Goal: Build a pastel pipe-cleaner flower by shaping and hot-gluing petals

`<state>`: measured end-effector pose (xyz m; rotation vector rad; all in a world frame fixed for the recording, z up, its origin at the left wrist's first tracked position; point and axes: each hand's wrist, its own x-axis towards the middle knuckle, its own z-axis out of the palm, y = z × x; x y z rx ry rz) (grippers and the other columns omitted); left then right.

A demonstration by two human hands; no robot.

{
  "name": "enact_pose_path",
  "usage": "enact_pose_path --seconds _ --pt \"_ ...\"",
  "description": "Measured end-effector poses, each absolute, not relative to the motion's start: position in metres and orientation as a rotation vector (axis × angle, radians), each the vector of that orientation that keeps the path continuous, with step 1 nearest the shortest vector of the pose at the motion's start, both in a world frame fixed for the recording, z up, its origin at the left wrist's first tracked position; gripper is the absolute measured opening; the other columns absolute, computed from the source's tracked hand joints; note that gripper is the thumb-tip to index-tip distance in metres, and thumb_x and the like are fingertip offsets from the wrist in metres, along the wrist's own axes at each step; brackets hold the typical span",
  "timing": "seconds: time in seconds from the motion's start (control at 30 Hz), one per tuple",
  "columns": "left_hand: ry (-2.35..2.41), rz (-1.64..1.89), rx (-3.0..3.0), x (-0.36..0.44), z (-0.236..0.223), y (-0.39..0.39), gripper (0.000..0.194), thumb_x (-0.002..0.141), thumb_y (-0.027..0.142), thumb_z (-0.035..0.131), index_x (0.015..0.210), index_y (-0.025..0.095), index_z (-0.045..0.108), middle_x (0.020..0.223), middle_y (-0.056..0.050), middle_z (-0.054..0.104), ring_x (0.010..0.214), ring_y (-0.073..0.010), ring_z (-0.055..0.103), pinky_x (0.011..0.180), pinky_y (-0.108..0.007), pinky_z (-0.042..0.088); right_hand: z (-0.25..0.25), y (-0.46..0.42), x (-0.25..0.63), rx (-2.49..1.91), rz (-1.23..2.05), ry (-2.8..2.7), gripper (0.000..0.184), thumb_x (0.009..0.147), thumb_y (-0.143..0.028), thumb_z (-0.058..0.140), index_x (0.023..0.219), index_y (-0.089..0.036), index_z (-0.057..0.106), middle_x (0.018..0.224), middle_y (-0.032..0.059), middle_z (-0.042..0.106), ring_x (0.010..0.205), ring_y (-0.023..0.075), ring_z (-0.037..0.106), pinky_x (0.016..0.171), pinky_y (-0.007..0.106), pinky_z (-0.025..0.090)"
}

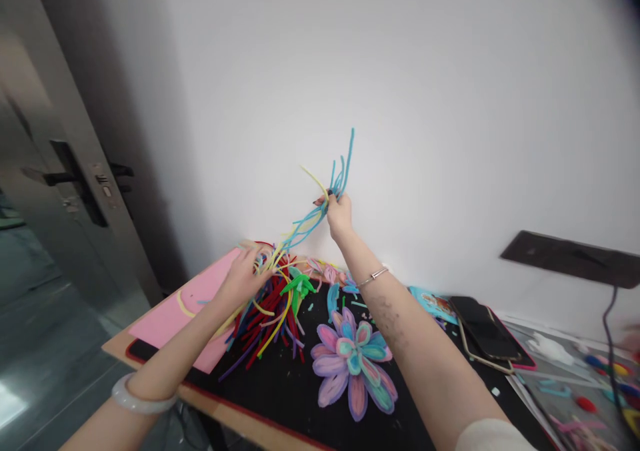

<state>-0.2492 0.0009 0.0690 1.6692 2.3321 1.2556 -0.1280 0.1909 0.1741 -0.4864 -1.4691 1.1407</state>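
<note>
Raised in front of the wall, my right hand (340,216) is closed around a bunch of blue pipe cleaners (306,229) with a few pale yellow ones. Their tips fan out above the fist, and the lower ends run down to the left. There my left hand (246,272) grips the pale strands low down at the heap; its fingertips are partly hidden. Red, purple, yellow and blue pipe cleaners (260,324) spread below it. A green pipe-cleaner piece (299,287) lies beside the heap. Nearer me rests a big pastel flower (355,364) of looped pipe cleaners.
Pink paper (215,354) lies at the table's left on a black mat (280,401). Phones (483,324) and a blue packet (433,303) are right of my right forearm. A cable (607,331) hangs at far right; a metal door (95,171) stands left.
</note>
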Motion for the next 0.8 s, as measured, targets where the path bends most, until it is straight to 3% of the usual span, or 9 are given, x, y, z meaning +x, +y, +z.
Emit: enact_pose_path --seconds 0.07,0.17,0.3,0.47,0.63,0.8 --pt "2.199 1.512 1.661 -0.233 0.095 0.015 0.061 0.079 0.044 0.056 0.131 0.014 0.048 0.134 -0.019 0.052 0.124 -0.0303 0.049 0.102 -0.045 0.04 0.172 0.181 -0.126 -0.475 1.179 -1.468 0.015 0.086 -0.011 0.035 0.084 -0.019 0.048 0.059 -0.004 0.057 0.057 0.0121 0.061 0.063 0.026 0.051" --pt "1.927 1.805 1.647 -0.205 0.134 0.043 0.059 0.084 0.048 0.051 0.134 0.016 0.047 0.14 -0.016 0.049 0.114 -0.024 0.059 0.086 -0.034 0.052 0.166 0.16 -0.122 -0.433 1.216 -1.503 0.014 0.081 -0.009 0.044 0.078 -0.018 0.054 0.063 -0.0031 0.06 0.062 0.013 0.062 0.071 0.028 0.051" --pt "1.651 2.08 1.637 -0.177 0.162 0.067 0.035 0.088 0.042 0.05 0.102 0.016 0.068 0.12 -0.011 0.067 0.111 -0.0217 0.061 0.092 -0.032 0.048 0.164 0.145 -0.114 -0.392 1.254 -1.464 0.013 0.074 -0.006 0.054 0.074 -0.017 0.059 0.071 -0.0029 0.065 0.071 0.012 0.062 0.079 0.026 0.048" --pt "1.428 2.357 1.435 -0.178 0.166 0.063 0.033 0.091 0.043 0.045 0.083 0.016 0.062 0.092 -0.01 0.074 0.095 -0.0204 0.067 0.095 -0.037 0.047 0.184 0.173 -0.085 -0.454 1.342 -1.162 0.018 0.082 -0.004 0.038 0.078 -0.018 0.049 0.055 -0.0052 0.058 0.054 0.0109 0.06 0.064 0.025 0.05" --pt "1.101 2.595 1.135 -0.205 0.176 0.051 0.022 0.092 0.031 0.046 0.076 0.016 0.052 0.059 0.003 0.059 0.061 -0.0125 0.065 0.076 -0.033 0.054 0.213 0.206 -0.027 -0.475 1.361 -0.794 0.023 0.081 0.001 0.032 0.08 -0.021 0.037 0.05 -0.0107 0.045 0.051 0.0094 0.059 0.059 0.023 0.051" --pt "1.318 2.673 1.068 -0.235 0.198 0.034 0.025 0.098 0.024 0.029 0.08 0.018 0.045 0.051 0.009 0.04 0.042 -0.0064 0.046 0.055 -0.022 0.049 0.235 0.209 0.042 -0.445 1.35 -0.636 0.026 0.088 -0.001 0.024 0.077 -0.023 0.032 0.048 -0.013 0.031 0.037 0.0044 0.039 0.054 0.015 0.048"
